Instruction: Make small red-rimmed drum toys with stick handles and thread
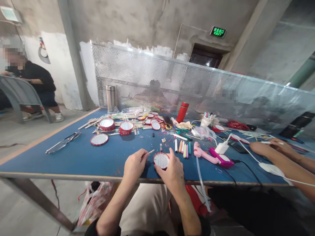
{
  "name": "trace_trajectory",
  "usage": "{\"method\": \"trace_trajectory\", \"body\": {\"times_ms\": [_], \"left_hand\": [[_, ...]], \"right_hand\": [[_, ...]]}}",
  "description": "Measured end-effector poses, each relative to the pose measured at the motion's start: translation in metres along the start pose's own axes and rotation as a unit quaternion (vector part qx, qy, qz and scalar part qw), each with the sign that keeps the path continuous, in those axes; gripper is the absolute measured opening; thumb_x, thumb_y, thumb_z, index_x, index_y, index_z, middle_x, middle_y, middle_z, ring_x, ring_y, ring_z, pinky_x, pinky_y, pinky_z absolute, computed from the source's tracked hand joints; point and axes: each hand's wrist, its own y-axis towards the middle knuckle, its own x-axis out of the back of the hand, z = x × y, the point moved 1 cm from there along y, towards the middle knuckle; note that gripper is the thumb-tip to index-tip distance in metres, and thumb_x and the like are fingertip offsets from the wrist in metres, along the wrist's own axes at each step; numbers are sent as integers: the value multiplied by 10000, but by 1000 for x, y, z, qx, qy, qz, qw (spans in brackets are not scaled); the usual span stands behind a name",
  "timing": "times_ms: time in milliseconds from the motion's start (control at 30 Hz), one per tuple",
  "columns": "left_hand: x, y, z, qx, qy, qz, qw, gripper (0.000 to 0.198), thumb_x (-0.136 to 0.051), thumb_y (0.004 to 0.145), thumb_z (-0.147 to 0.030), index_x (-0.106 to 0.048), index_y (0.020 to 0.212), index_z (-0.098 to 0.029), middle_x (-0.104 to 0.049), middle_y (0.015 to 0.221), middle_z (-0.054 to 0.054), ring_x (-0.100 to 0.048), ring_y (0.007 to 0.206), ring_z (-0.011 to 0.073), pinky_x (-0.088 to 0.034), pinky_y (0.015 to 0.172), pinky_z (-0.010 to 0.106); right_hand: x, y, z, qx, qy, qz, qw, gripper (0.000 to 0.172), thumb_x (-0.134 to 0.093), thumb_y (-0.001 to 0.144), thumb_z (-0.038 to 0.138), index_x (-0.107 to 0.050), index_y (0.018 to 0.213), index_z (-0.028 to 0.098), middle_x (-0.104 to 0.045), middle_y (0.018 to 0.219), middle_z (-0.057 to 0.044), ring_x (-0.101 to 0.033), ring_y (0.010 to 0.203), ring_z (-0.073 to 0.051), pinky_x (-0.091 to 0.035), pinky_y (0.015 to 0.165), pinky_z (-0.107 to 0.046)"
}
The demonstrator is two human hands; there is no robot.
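Note:
My left hand (135,164) is closed, pinching a thin, pale wooden stick (151,151) between thumb and fingertips. Just right of it, a small round piece with a white face and red rim (161,160) is gripped at its right and near edges by my right hand (174,170), near the table's front edge. A short pinkish piece (161,147) shows just beyond its far rim. Several coloured markers (184,149) lie to the right of my right hand. Beyond them is a pink glue gun (205,154) with a clear glue stick hanging over the edge.
A purple power strip (222,159) with a white plug and cables lies at right, near a co-worker's arms (275,154). Stacked red-rimmed rounds (126,127), loose sticks, a red bottle (182,112) and a steel flask (111,97) stand farther back. Metal tongs (62,143) lie left.

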Motion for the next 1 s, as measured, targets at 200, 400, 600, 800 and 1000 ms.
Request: {"method": "trace_trajectory", "body": {"times_ms": [200,400,600,800,1000], "left_hand": [[0,0,-1,-4,6,-3,1000,209,-457,906,-289,-619,788,-233,-640,628,-37,-554,506,105,-321,524,186],[2,-1,-4,-2,16,1,1000,202,-455,908,-259,-620,796,-226,-655,654,-29,-555,507,106,-326,527,188],[3,1,-4,7,21,11,1000,209,-455,913,-270,-632,810,-231,-672,676,-21,-590,542,117,-332,530,192],[3,4,-6,25,21,25,999,205,-466,905,-267,-644,809,-234,-675,643,-18,-587,502,120,-334,514,200],[3,14,-3,36,-6,40,999,209,-445,904,-258,-619,793,-228,-657,570,-35,-563,412,103,-359,492,190]], "right_hand": [[1,-1,-1,7,10,-5,1000,782,-693,698,374,-352,1346,103,-637,1126,-161,-581,1032,-308,-430,870,-439],[6,-4,-2,38,52,24,998,754,-695,688,322,-365,1345,154,-636,1139,-132,-575,1048,-303,-429,889,-454],[11,-7,-8,37,125,25,991,741,-686,699,294,-359,1352,169,-620,1155,-120,-563,1076,-291,-427,929,-473],[16,-12,-14,55,228,17,972,720,-652,757,320,-312,1372,166,-552,1251,-134,-529,1161,-257,-426,991,-436],[21,-20,-16,112,239,49,963,750,-654,773,312,-268,1402,179,-548,1263,-132,-537,1162,-258,-429,995,-436]]}}
